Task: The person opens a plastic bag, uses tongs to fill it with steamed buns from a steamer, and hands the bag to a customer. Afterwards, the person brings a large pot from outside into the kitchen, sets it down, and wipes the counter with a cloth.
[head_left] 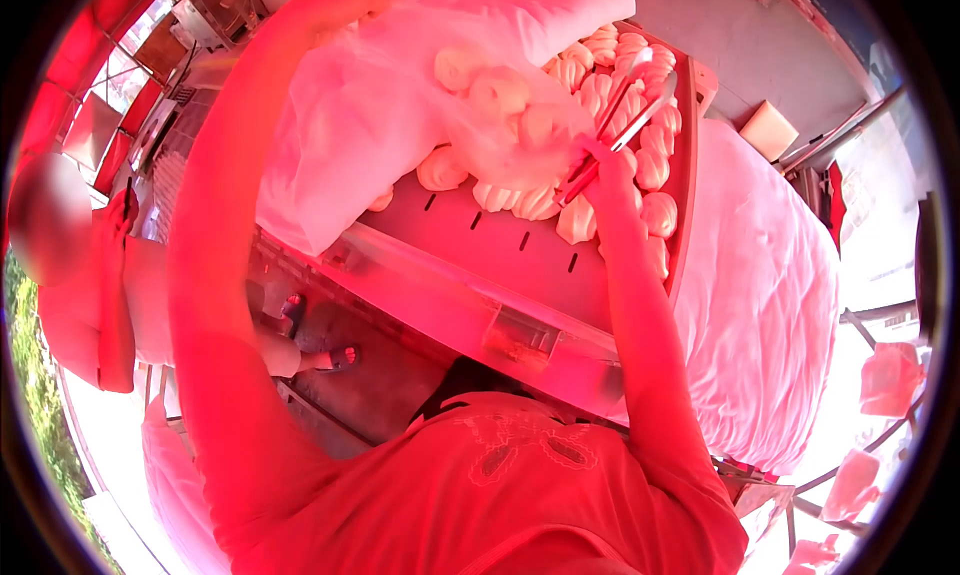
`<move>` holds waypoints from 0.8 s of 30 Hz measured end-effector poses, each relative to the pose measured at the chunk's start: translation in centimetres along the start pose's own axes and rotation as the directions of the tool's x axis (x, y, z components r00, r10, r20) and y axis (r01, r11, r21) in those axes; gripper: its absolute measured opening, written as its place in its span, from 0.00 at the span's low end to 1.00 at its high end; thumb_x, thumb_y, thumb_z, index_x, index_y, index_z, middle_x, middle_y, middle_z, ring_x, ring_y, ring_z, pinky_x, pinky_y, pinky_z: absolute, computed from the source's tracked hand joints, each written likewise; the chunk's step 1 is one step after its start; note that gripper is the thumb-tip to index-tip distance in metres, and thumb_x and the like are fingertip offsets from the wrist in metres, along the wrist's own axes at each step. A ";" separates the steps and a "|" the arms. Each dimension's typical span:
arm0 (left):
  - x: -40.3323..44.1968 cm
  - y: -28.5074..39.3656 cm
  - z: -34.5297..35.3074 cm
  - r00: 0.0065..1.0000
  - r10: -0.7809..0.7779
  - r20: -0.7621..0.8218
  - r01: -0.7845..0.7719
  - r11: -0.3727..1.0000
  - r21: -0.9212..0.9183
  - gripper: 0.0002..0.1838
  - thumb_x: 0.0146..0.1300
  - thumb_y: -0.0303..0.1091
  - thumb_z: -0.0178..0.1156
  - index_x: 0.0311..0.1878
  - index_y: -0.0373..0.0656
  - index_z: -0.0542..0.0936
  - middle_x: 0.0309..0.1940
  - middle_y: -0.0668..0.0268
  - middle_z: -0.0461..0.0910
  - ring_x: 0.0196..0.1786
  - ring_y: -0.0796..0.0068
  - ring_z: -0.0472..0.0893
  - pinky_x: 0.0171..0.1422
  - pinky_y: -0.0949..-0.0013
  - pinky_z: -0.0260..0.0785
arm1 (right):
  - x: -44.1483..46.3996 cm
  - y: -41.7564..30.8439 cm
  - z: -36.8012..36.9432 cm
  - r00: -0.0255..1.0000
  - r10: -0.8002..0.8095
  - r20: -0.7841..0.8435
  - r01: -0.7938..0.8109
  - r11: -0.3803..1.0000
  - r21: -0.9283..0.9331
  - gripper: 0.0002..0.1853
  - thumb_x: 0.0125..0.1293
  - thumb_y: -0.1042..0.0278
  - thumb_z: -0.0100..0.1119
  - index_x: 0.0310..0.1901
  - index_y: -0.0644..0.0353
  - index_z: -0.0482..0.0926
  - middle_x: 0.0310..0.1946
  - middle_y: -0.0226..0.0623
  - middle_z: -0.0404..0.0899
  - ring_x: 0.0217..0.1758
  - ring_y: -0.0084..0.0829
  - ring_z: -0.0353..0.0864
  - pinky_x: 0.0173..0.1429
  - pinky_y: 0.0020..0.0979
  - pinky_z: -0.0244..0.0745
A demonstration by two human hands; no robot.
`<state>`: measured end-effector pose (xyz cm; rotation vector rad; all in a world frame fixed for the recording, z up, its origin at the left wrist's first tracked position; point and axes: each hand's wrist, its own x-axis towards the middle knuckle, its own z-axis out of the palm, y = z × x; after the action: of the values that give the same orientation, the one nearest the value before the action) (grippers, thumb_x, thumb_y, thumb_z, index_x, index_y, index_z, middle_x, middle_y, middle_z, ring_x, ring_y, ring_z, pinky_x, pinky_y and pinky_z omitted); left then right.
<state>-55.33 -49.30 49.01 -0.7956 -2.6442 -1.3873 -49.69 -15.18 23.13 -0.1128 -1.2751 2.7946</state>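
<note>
From where I stand, another person (85, 285) is at the far left, in red clothing, a thin dark object (128, 200) raised before them. Nearer the middle, the worker's left arm (225, 245) curves up to the far edge, where the left hand (368, 0) is at the upper part of a clear plastic bag (500, 105); it is blurred, so I can't tell whether its fingers are wide or pinched. A pale padded cloth (335, 165) is draped over the left part of a big tray (480, 255), and the bag stretches across cloth and tray with several pale buns (497, 90) inside it. Along the near part of the tray runs a row of dark slots (476, 220) in bare metal. More twisted buns (655, 170) sit close together on the tray, beyond the slots and down its right side. Over them, the right hand (605, 165) has its fingers closed around red-handled tongs (640, 120), whose metal arms point toward the far right, just beside the bag. Right of the tray bulges a wrinkled quilted cover (755, 295), and beyond it a pale block (768, 130) rests on a grey surface (725, 40).
</note>
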 end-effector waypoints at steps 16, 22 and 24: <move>-6.4 2.9 13.2 0.865 -0.314 0.391 0.495 0.404 -0.769 0.10 0.62 0.33 0.52 0.41 0.36 0.75 0.37 0.63 0.79 0.19 0.85 0.64 0.20 0.84 0.57 | -4.6 -13.0 8.4 0.965 -0.164 0.205 0.189 0.976 -0.108 0.06 0.56 0.82 0.53 0.34 0.61 0.73 0.28 0.29 0.75 0.30 0.22 0.76 0.34 0.21 0.72; -7.2 0.9 24.6 0.801 -0.155 0.578 0.596 0.284 -0.751 0.16 0.61 0.35 0.55 0.48 0.36 0.74 0.41 0.58 0.79 0.36 0.80 0.75 0.26 0.77 0.65 | -5.7 -13.2 6.5 0.965 -0.050 0.259 0.087 0.987 -0.133 0.11 0.55 0.84 0.56 0.40 0.63 0.74 0.33 0.34 0.77 0.35 0.28 0.79 0.40 0.26 0.76; -7.3 1.2 26.0 0.802 -0.143 0.580 0.593 0.085 -0.800 0.09 0.59 0.31 0.57 0.43 0.41 0.75 0.33 0.67 0.77 0.27 0.83 0.69 0.25 0.81 0.61 | -6.2 -13.2 6.2 0.953 -0.131 0.274 0.168 0.979 -0.117 0.11 0.55 0.84 0.55 0.40 0.63 0.74 0.33 0.34 0.77 0.36 0.28 0.79 0.40 0.26 0.76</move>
<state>-43.61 -31.49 32.43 -0.2635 -1.7577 -3.5742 -43.68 -11.80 37.37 0.3499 -1.4651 2.6558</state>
